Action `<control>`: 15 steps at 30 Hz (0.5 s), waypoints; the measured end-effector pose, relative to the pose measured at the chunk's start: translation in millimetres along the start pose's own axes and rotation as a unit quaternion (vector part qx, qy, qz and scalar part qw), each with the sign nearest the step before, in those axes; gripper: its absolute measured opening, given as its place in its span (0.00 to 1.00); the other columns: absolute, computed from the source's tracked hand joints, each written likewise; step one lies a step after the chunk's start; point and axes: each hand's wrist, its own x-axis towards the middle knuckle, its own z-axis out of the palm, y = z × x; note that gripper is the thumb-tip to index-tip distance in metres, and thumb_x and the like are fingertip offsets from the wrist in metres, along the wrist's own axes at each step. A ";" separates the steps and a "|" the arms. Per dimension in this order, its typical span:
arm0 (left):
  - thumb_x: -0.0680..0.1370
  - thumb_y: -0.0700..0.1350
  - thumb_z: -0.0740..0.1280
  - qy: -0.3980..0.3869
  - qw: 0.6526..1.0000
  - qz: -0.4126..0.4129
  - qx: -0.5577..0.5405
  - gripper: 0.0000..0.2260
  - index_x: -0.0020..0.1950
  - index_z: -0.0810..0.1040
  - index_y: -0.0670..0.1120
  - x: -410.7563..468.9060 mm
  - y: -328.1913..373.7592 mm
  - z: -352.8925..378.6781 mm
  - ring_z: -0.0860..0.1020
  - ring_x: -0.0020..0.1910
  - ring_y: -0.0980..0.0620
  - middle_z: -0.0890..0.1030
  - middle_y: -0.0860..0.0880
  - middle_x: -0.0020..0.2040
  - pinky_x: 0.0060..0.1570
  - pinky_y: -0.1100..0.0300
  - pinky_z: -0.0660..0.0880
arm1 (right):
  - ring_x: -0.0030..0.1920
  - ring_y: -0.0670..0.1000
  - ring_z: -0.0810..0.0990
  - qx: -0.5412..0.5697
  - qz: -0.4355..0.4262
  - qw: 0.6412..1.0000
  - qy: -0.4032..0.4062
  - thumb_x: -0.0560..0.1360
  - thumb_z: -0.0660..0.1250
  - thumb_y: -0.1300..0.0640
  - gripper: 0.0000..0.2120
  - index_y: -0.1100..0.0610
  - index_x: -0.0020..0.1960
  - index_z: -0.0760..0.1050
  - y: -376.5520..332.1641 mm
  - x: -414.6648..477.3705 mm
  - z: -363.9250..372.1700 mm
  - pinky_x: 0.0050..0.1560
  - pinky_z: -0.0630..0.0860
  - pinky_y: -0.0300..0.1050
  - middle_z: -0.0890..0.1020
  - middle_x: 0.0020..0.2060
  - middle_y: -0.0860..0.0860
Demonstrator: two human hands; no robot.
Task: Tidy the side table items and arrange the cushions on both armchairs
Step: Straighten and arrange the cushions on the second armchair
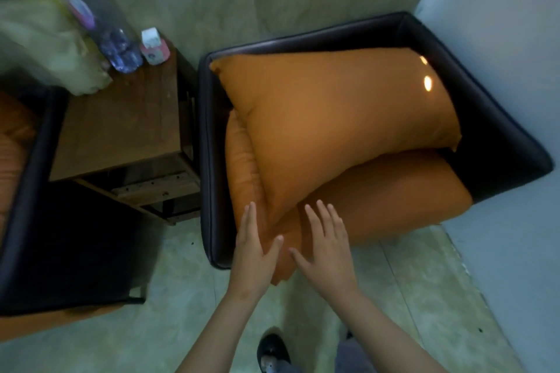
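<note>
A dark armchair [497, 118] on the right holds a big orange back cushion [333, 118] lying slanted over the orange seat cushion [394, 191]. My left hand [253, 251] and my right hand [325, 247] are both flat with straight fingers at the lower corner of the slanted cushion, one on each side of it. A wooden side table [127, 124] stands between the chairs. On its back edge are a clear plastic bottle [100, 18], a small pink and white box [154, 45] and a pale yellow crumpled bag [51, 45]. The second armchair [36, 191] shows at the left edge.
A pale wall [509, 251] runs close along the right side of the right armchair. Greenish tiled floor [181, 327] lies in front of both chairs. My dark shoe [272, 351] is at the bottom.
</note>
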 end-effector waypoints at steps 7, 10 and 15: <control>0.78 0.55 0.63 0.020 0.994 0.048 0.100 0.36 0.77 0.42 0.56 0.7 64.1 -10.2 0.50 0.76 0.57 0.48 0.56 0.78 0.72 0.57 0.53 | 0.77 0.54 0.48 0.007 -0.011 0.999 0.031 0.73 0.65 0.40 0.38 0.51 0.76 0.54 39.9 30.8 -84.4 0.75 0.49 0.52 0.56 0.76 0.53; 0.78 0.54 0.64 0.049 0.990 0.066 0.113 0.36 0.78 0.43 0.53 8.6 96.2 -0.2 0.49 0.76 0.57 0.48 0.55 0.78 0.73 0.58 0.51 | 0.77 0.53 0.46 0.003 -0.036 0.999 0.036 0.74 0.64 0.40 0.38 0.51 0.76 0.53 59.6 49.8 -119.7 0.75 0.48 0.50 0.54 0.77 0.52; 0.78 0.54 0.64 0.085 0.986 0.075 0.118 0.37 0.78 0.43 0.51 25.8 139.0 23.2 0.47 0.77 0.56 0.47 0.53 0.79 0.74 0.56 0.49 | 0.77 0.53 0.44 -0.004 -0.070 0.997 0.036 0.74 0.65 0.40 0.38 0.50 0.77 0.53 88.0 84.1 -161.7 0.76 0.49 0.51 0.53 0.77 0.52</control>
